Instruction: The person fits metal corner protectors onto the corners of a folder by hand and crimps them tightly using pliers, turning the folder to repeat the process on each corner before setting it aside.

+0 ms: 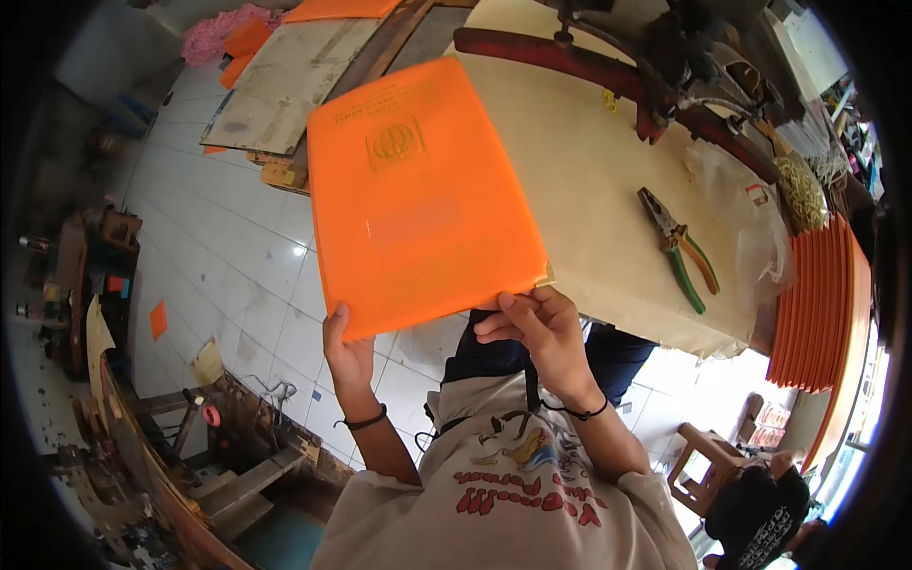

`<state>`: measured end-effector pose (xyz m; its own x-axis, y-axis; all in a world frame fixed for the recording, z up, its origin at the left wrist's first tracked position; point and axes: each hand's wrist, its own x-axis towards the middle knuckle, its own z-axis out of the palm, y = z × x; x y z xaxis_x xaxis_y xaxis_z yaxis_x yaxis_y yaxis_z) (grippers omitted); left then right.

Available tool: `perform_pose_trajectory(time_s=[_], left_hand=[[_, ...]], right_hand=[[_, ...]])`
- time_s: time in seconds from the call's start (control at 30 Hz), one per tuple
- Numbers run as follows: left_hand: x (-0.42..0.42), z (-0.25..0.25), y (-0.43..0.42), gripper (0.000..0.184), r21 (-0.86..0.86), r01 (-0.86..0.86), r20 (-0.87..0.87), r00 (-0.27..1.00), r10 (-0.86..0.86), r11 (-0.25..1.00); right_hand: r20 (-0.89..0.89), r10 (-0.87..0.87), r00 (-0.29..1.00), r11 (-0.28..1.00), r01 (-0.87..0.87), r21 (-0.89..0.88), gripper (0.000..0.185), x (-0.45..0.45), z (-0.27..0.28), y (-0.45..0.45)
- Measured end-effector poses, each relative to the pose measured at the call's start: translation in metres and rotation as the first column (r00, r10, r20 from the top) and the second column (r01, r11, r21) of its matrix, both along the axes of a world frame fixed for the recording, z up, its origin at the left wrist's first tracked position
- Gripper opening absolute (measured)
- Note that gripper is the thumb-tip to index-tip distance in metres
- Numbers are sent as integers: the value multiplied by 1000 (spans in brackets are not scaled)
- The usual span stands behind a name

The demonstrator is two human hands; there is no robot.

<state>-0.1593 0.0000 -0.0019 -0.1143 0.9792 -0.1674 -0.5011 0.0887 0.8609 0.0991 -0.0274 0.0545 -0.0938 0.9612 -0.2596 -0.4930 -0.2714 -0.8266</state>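
Note:
An orange folder [427, 209] with gold printing and an emblem on its cover is held up in front of me, over the table's left edge. My left hand [348, 353] grips its lower left corner, thumb on the cover and the other fingers hidden behind. At the lower right, my right hand [546, 332] pinches the bottom edge close to a gold metal corner piece [545, 275]. Pliers [680, 249] with green and yellow handles lie on the table to the right of the folder, their jaws pointing away from me.
A dark red metal tool [570, 62] spans the far side of the paper-covered table [608, 285]. Beside the pliers lies a clear plastic bag [760, 242]. Stacked orange folders [817, 304] stand at the right edge. A wooden stool [703, 465] and another person [760, 513] are at lower right.

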Motion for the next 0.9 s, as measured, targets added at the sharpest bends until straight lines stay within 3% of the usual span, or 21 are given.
perform_pose_trajectory(time_s=[0.07,0.17,0.27,0.37,0.47,0.57,0.67,0.77,0.83,0.9], left_hand=[[8,3,7,48,-8,-67,33,997,68,998],[-4,-9,13,48,0,71,-13,997,-71,997],[-5,-23,13,50,41,59,-30,998,-58,997],[11,-26,12,54,209,325,-456,867,-202,922],[47,-26,8,58,244,501,-273,857,-437,831],[93,-11,0,47,104,488,-17,872,-489,867],[93,-26,3,40,267,376,-125,927,-355,888],[73,-18,0,43,111,476,-326,847,-420,873],[59,-8,2,48,-105,689,-210,689,-693,717],[64,6,1,54,-136,757,-139,625,-768,640]], right_hand=[[-27,-35,999,999,35,11,32,2,-1,-7],[-45,-60,997,998,59,-31,36,8,10,2],[157,-15,987,994,32,-109,38,24,9,11],[231,-154,961,986,166,-30,36,27,7,24],[250,-190,950,982,189,25,32,32,9,29],[241,-140,960,990,144,-1,30,33,19,24],[247,-117,962,991,129,-36,30,32,20,11],[163,-122,979,990,132,-52,31,29,11,1],[196,-127,972,987,143,-74,31,29,11,0],[214,-124,969,988,140,-64,32,31,10,2]])
